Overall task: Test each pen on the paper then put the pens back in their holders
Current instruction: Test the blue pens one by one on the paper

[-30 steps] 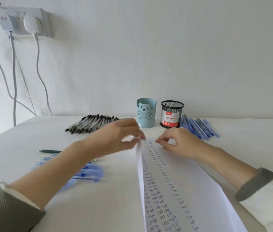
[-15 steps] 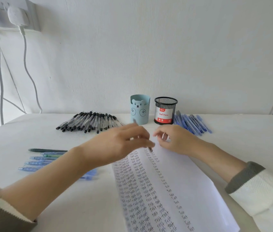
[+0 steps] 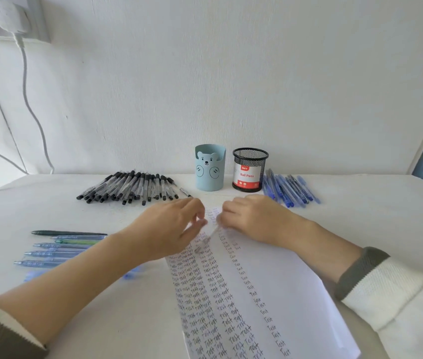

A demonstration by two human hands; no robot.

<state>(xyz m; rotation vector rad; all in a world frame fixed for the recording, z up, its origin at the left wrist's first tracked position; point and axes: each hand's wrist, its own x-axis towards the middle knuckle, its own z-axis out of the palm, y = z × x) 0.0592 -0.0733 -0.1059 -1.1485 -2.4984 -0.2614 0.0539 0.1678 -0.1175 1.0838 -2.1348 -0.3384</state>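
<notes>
Pen [image 3: 206, 239] between left hand [image 3: 171, 226] and right hand [image 3: 254, 218], over the top of the paper [image 3: 283, 281].
On my head feed both hands hover close together with fingers curled, the streaked pen slanting down-left from the right fingertips [image 3: 222, 212] past the left thumb; motion blur keeps me from telling which hand grips it, or whether either does. The paper lies on the bench [image 3: 360, 216] and carries columns of the word "Test". Behind the hands stand a bear holder [image 3: 209, 168] and, just right of it, a mesh holder [image 3: 250, 169] labelled "Ball Pens". I see black pens [image 3: 132, 187] fanned left of the bear holder, blue pens [image 3: 289, 189] beside the mesh holder, and loose pens [image 3: 57, 247] near the left forearm.
</notes>
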